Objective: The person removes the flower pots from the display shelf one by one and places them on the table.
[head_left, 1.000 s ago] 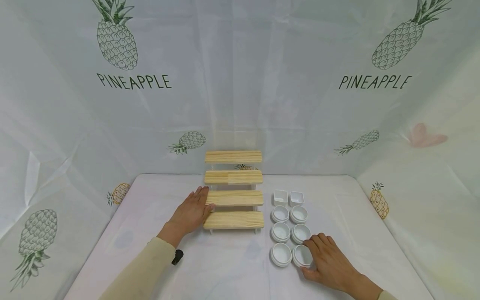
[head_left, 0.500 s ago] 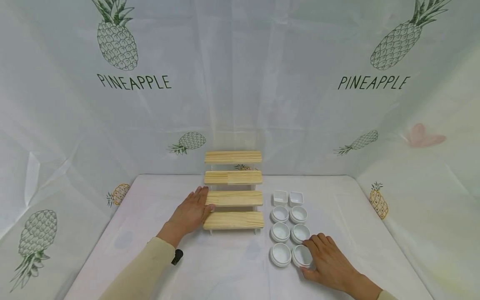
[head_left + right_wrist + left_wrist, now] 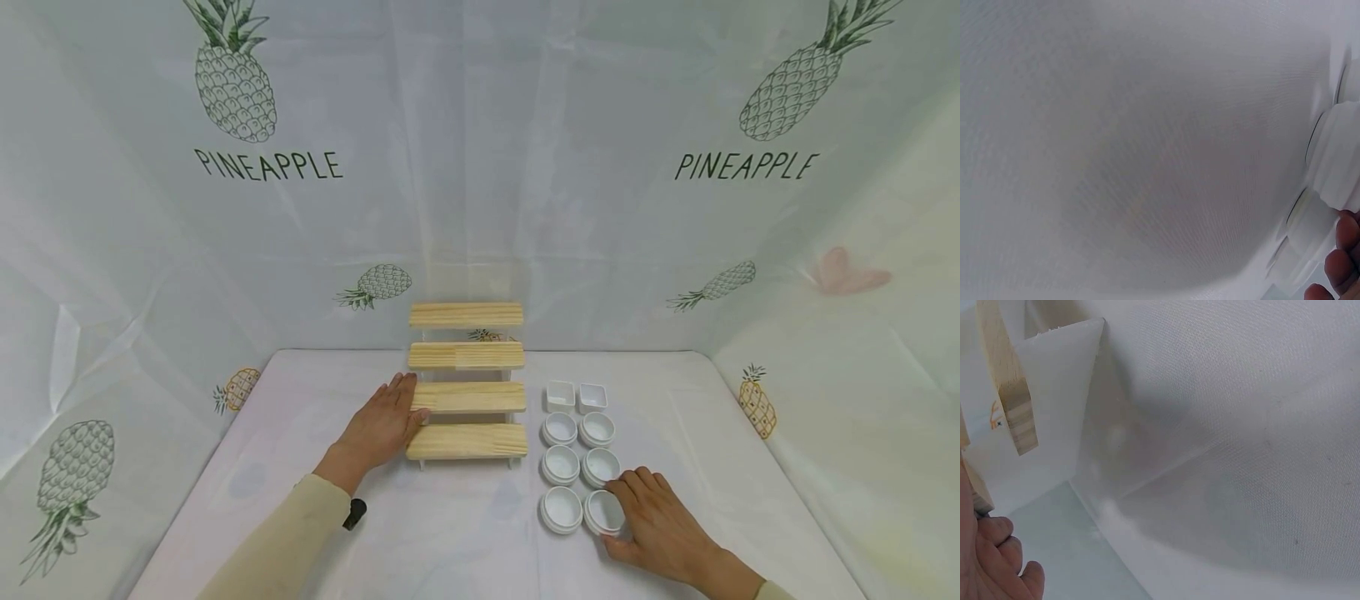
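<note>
A four-step wooden riser stands at the middle of the white table. My left hand lies flat against its left end, fingers straight, thumb on the third step; the left wrist view shows the step ends and fingertips. Right of the riser are two rows of small white dishes: two square ones at the back and several round ones. My right hand grips the nearest right round dish, with fingers curled over its rim. The right wrist view shows that dish and my fingertips.
A white cloth with pineapple prints covers the table and the walls behind and beside it. A small black object shows at my left sleeve. Bare cloth lies left of the riser and right of the dishes.
</note>
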`<control>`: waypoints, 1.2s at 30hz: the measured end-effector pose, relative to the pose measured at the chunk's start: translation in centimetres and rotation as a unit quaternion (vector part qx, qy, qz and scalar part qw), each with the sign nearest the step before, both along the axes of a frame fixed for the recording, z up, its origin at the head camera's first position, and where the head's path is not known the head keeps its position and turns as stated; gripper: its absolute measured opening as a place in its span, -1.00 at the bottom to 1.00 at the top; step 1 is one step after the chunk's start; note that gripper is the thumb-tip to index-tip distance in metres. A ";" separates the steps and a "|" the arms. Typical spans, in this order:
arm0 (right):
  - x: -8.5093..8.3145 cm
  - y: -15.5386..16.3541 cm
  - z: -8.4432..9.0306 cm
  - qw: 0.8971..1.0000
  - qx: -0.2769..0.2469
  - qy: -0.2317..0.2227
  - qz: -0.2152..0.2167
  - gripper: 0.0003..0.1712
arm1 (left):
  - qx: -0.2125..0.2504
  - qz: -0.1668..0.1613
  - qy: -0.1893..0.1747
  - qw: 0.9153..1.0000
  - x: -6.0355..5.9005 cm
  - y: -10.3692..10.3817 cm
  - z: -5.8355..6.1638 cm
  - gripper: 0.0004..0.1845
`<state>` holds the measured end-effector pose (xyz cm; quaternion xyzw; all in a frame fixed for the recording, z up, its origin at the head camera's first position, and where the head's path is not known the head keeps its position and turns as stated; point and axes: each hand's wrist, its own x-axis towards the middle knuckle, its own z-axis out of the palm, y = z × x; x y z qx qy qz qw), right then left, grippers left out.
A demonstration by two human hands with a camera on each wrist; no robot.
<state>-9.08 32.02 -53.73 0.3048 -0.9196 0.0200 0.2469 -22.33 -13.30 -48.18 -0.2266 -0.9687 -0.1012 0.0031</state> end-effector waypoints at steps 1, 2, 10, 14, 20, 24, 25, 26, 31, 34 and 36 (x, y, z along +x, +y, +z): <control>0.0 0.0 0.0 1.000 0.000 -0.001 -0.001 -0.24 | 0.001 0.000 0.000 1.000 0.0 0.0 0.0 -0.17; 0.0 0.0 0.0 1.000 0.000 -0.001 -0.001 -0.24 | 0.001 0.000 0.001 1.000 0.0 0.0 0.0 -0.17; -0.1 0.0 0.0 1.000 0.001 -0.004 -0.005 -0.24 | -0.003 0.004 -0.006 1.000 0.0 -0.1 -0.1 -0.17; -0.1 0.0 0.2 1.000 0.001 -0.006 -0.008 -0.25 | -0.006 0.005 -0.004 1.000 -0.1 -0.1 -0.2 -0.17; -0.8 -0.1 1.1 1.000 -0.026 -0.005 -0.007 -0.33 | -0.005 0.011 0.011 1.000 0.4 -0.5 -0.4 -0.18; -2.0 0.5 1.9 0.998 -0.057 0.002 -0.023 -0.35 | 0.003 0.028 0.025 0.999 1.4 -1.2 -0.5 -0.18; -2.4 0.7 2.1 0.997 -0.064 0.005 -0.032 -0.35 | 0.005 0.035 0.028 0.999 1.7 -1.4 -0.5 -0.17; -2.7 0.8 2.3 0.997 -0.071 0.009 -0.041 -0.34 | 0.009 0.042 0.030 0.999 2.1 -1.6 -0.5 -0.17; -3.5 1.8 2.8 0.989 -0.106 0.013 -0.100 -0.25 | 0.014 0.072 0.059 0.996 3.6 -3.1 -0.8 -0.13; -3.7 2.3 2.8 0.982 -0.122 -0.010 -0.141 -0.17 | 0.014 0.094 0.074 0.993 4.4 -4.1 -1.1 -0.07; -3.8 2.7 2.8 0.977 -0.130 -0.033 -0.167 -0.11 | 0.016 0.109 0.072 0.991 4.9 -4.8 -1.3 -0.02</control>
